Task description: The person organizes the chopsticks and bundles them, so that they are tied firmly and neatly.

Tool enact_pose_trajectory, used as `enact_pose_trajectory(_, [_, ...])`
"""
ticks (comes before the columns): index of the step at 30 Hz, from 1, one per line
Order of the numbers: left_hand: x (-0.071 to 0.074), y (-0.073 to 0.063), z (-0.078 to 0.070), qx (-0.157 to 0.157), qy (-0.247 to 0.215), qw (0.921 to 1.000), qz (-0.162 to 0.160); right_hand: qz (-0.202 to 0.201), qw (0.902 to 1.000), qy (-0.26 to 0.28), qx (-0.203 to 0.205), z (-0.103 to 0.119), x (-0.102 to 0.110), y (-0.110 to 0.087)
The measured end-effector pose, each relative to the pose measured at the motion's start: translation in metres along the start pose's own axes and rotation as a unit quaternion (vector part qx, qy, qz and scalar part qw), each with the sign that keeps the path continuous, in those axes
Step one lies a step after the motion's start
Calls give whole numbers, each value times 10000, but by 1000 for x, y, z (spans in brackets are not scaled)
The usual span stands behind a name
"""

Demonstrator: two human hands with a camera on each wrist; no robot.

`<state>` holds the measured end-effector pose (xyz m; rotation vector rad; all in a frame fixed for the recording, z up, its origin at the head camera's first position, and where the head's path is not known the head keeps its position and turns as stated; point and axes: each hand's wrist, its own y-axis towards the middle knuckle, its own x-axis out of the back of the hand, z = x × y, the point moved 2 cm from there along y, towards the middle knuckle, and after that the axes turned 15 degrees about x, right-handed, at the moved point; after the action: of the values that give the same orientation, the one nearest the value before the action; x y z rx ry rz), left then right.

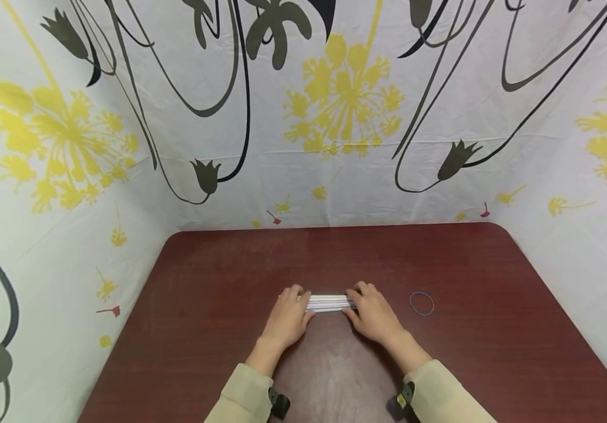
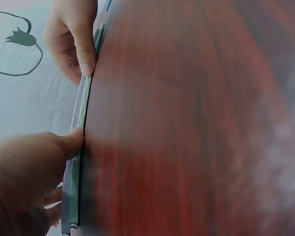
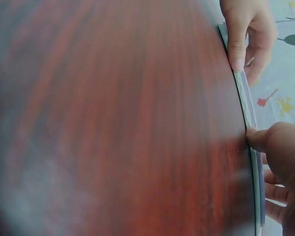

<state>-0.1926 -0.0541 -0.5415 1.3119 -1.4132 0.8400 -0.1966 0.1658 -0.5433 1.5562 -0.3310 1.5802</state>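
Observation:
In the head view, several thin pale sticks point(image 1: 328, 302) lie side by side on the table, forming a narrow white bundle. My left hand point(image 1: 287, 316) grips its left end, thumb on the near side and fingers on the far side. At the other end, my right hand point(image 1: 374, 314) holds it the same way. Close up in the left wrist view, the outer sticks point(image 2: 82, 105) look greenish and purplish, with the left thumb pressed against the near one. The right wrist view shows the sticks point(image 3: 244, 98) between both thumbs and fingers. Their exact kind is unclear.
A thin bluish loop point(image 1: 422, 304), like a rubber band, lies to the right of my right hand. Under everything is a dark red-brown wooden table point(image 1: 203, 264) with rounded far corners. Patterned white cloth point(image 1: 282, 176) hangs behind and along both sides.

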Motion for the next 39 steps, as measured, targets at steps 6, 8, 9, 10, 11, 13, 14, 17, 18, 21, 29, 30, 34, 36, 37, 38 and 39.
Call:
enact_pose_trajectory(6, [1,3,2,-131,30,9998,-158,63,9999,58,79,-1,1,2])
enact_pose_trajectory(8, [1,4,2,-184,98,9996,-214,105,9999,28,102,0,2,2])
enact_pose_trajectory(9, [1,4,3,-202,126,9994,-240,122,9999,8,113,0,2,2])
enact_pose_trajectory(10, [1,4,3,-218,142,9993,-262,129,9998,-17,126,0,1,1])
enact_pose_trajectory(11, [0,3,3,-226,154,9992,-276,124,9998,-26,136,1,2,1])
enact_pose_trajectory(13, [0,3,3,-222,145,9993,-280,107,9999,-22,131,1,1,1])
enact_pose_trajectory(14, [0,3,3,-230,117,9992,-298,94,9999,-12,123,1,1,0])
enact_pose_trajectory(17, [-1,3,3,-203,-5,9995,-255,55,9999,69,97,1,1,0])
enact_pose_trajectory(18, [-2,3,3,-189,-51,9995,-231,43,9999,98,92,1,1,0])
enact_pose_trajectory(21, [-3,4,3,-126,-150,9997,-137,32,9999,139,87,0,1,1])
enact_pose_trajectory(29, [-1,3,2,-85,-169,9997,-173,59,9999,65,143,1,0,2])
enact_pose_trajectory(30, [-1,3,1,-92,-171,9996,-191,58,9998,53,165,1,0,2])
enact_pose_trajectory(34, [1,2,0,-104,-170,9995,-244,67,9998,18,197,1,-1,2])
enact_pose_trajectory(36, [1,1,0,-115,-160,9995,-261,73,9998,14,175,1,-1,2])
enact_pose_trajectory(37, [1,1,0,-117,-160,9995,-261,76,9998,11,163,1,-1,2])
enact_pose_trajectory(38, [2,1,0,-120,-162,9995,-260,77,9999,8,152,1,-1,2])
enact_pose_trajectory(39, [2,1,0,-123,-170,9994,-257,83,9999,5,141,1,-1,2])
